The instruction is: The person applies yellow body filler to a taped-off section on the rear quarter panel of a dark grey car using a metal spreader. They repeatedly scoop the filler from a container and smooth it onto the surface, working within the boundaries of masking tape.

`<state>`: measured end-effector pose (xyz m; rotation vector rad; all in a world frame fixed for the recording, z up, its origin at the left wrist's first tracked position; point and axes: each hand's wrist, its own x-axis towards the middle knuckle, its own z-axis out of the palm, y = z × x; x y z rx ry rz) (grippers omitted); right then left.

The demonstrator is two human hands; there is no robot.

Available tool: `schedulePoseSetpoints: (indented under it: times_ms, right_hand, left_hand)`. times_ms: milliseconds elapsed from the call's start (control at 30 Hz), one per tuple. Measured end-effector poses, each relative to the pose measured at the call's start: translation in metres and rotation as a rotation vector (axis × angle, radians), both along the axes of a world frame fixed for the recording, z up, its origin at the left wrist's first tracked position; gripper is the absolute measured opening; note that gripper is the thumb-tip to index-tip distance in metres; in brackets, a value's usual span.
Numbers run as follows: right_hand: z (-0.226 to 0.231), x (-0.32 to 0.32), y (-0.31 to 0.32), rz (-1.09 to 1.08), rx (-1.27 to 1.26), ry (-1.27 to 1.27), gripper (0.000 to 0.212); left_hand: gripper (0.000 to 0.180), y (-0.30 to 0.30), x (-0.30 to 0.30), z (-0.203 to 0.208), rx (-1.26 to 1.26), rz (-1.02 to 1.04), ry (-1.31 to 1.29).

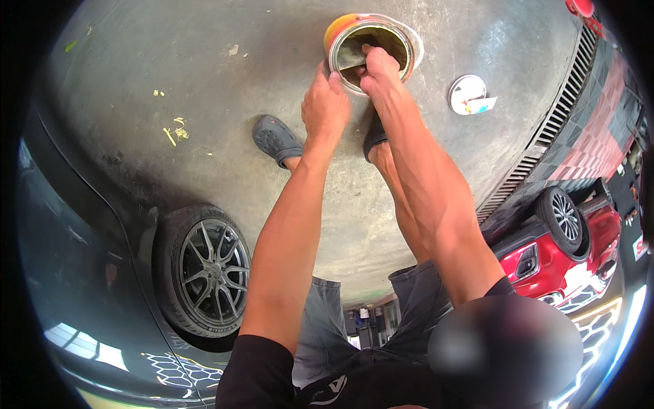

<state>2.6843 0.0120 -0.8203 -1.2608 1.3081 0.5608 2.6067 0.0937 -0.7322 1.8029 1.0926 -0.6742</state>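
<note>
A round open can, yellow and orange outside with a bare metal rim, stands on the floor at the far middle. My left hand is closed on the near left side of its rim. Over the opening, my right hand has its fingers down inside the can. They are closed round a flat greyish piece, which looks like a scraper blade. Its lower end and the can's contents are partly hidden. Right of the can lies a round lid, with a small white and blue flat piece across its edge.
Grey clogs on my feet stand just nearer than the can. A dark car's wheel is close on my left. Yellowish scraps lie on the concrete floor. A drain grate and a red car are at right.
</note>
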Motion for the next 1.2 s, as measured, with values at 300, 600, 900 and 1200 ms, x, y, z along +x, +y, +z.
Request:
schedulePoseSetpoints:
  times_ms: [300,600,900,1200]
  right_hand:
    - [0.075,-0.023,-0.011,0.237,-0.137,-0.106,0.025]
    - [0.243,-0.031,-0.076,0.881,-0.354,-0.391,0.027]
    - [0.352,-0.032,-0.158,1.415,-0.663,-1.068,0.043]
    - [0.384,-0.002,-0.206,1.514,-0.657,-1.598,0.040]
  left_hand:
    - [0.046,0.013,-0.080,0.020,0.056,0.539,-0.123]
    - [0.040,0.020,-0.055,0.089,-0.172,0.578,-0.240]
    - [0.060,-0.005,0.041,0.115,-0.818,0.641,-0.228]
    - [0.033,-0.009,0.113,0.242,-1.222,0.669,-0.130]
